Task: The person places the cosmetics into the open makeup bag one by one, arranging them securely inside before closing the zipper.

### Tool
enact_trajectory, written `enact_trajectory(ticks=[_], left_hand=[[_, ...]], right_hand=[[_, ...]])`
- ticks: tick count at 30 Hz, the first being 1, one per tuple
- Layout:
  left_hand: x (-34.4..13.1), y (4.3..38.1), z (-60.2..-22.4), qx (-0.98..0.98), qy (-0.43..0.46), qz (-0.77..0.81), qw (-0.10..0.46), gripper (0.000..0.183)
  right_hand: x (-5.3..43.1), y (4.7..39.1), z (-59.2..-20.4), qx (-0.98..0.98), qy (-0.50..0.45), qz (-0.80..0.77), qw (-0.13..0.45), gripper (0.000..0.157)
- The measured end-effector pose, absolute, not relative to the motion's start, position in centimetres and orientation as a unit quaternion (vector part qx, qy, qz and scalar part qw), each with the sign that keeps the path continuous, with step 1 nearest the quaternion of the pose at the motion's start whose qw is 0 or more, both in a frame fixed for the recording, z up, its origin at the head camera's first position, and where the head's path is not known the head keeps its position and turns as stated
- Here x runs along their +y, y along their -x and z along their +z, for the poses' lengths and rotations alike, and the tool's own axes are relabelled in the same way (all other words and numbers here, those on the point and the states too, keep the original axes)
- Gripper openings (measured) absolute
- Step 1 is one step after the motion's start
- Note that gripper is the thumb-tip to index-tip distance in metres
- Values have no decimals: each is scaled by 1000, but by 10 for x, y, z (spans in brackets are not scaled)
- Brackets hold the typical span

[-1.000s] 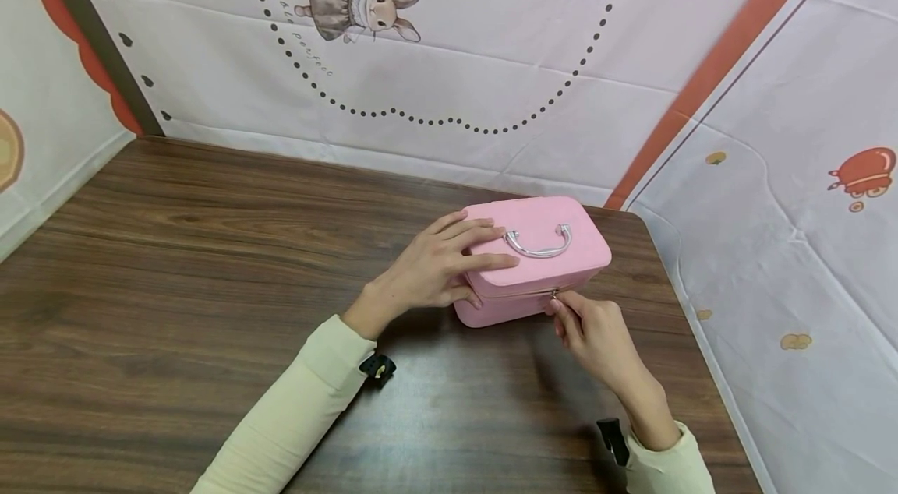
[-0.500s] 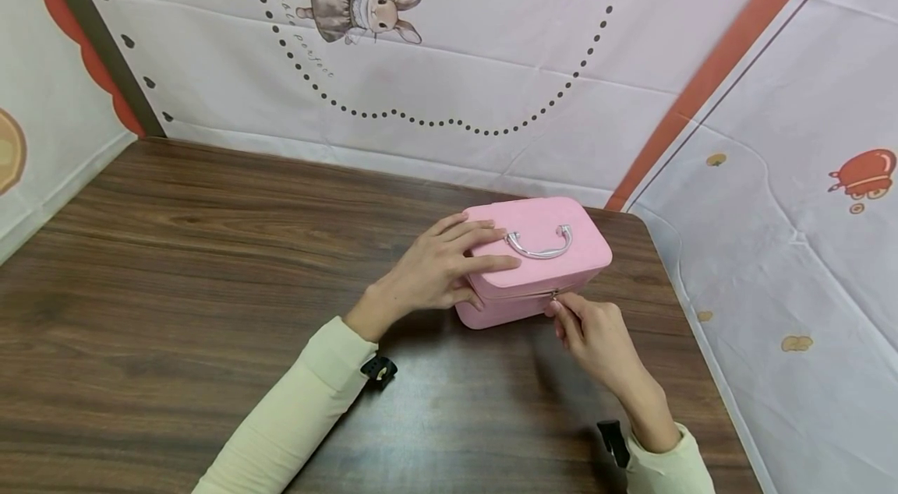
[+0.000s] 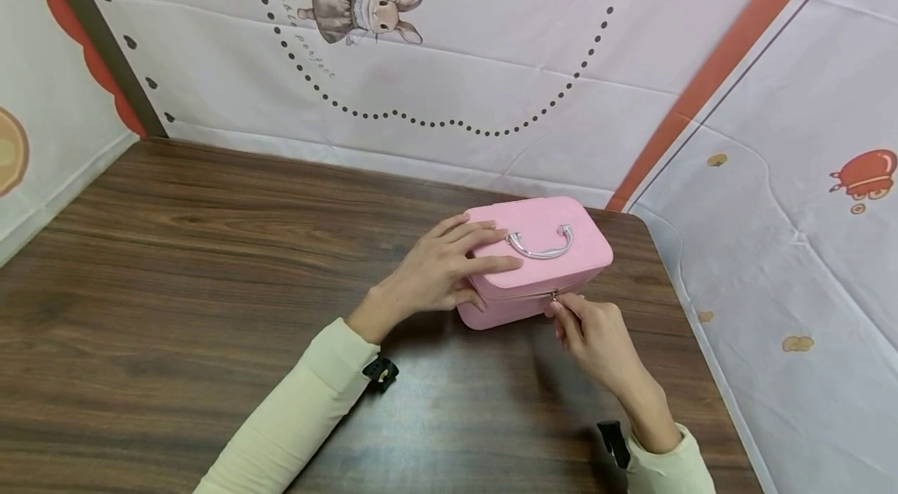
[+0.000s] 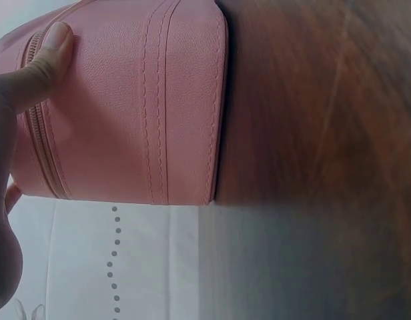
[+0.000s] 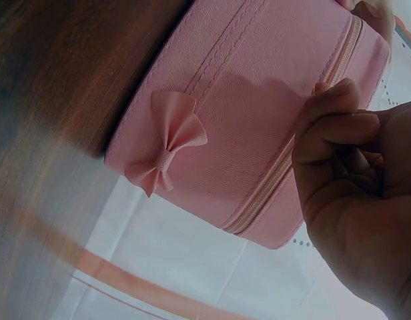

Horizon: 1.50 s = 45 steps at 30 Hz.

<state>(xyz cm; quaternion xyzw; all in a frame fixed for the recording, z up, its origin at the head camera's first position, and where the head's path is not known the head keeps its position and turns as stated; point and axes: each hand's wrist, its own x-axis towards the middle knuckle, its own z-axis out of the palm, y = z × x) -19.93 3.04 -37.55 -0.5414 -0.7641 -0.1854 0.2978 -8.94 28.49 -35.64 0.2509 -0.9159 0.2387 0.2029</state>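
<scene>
A pink zip-up case (image 3: 589,245) with a silver carrying handle (image 3: 546,253) stands on the wooden table, its lid down. My left hand (image 3: 438,268) lies over the lid's left part with fingers extended and spread. In the left wrist view its thumb (image 4: 55,50) presses on the case's side at the zipper (image 4: 40,137). On the front, my right hand (image 3: 596,334) pinches the small zipper pull (image 3: 554,296) between thumb and curled forefinger. That pull is hidden behind the fingers in the right wrist view, where a pink bow (image 5: 172,130) shows low on the case.
The dark wooden table (image 3: 210,260) spreads out to the left and in front. A printed cloth wall (image 3: 463,81) rises behind it, and another (image 3: 772,260) stands along the right edge, close to the case.
Almost nothing differs. The whole head view shifts very slightly, while both hands keep their places on the case and zipper pull.
</scene>
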Motion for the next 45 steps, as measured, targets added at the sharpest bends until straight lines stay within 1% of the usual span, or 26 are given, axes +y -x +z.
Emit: enact_trajectory(ticks=[32,40,45], left_hand=[[34,195,-375,-774,527,-176,303,79],[36,194,-376,-773,525,-173,311,78],[37,193,-376,-773,524,-173,313,78]], right_hand=[[283,89,-356,-913,-253,250,202,31],[283,88,-356,-912,-251,253,201,32],[283,89,-357,-910,-255,257,201,30]])
